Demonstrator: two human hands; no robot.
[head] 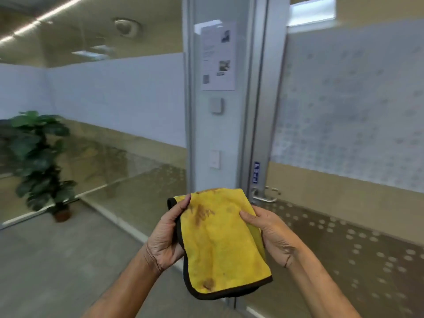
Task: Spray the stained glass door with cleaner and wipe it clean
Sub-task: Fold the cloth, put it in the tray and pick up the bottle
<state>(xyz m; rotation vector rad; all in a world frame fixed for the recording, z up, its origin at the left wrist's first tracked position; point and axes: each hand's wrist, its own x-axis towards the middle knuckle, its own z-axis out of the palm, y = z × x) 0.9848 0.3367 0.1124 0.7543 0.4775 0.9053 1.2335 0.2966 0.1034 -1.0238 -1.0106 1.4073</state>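
Your left hand [166, 235] and right hand [270, 235] pinch the yellow microfibre cloth [220, 244] at lower centre; the glass door [348, 125] fills the right side. The cloth's brown stains could smear onto that glass.

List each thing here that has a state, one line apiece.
yellow cloth: folded, brown-stained, held up in front of the door.
left hand: grips the cloth's left edge.
right hand: grips the cloth's right edge.
glass door: looks shut, frosted band speckled.
door handle: level, untouched.
potted plant: upright.
paper notice: stuck flat beside the door.
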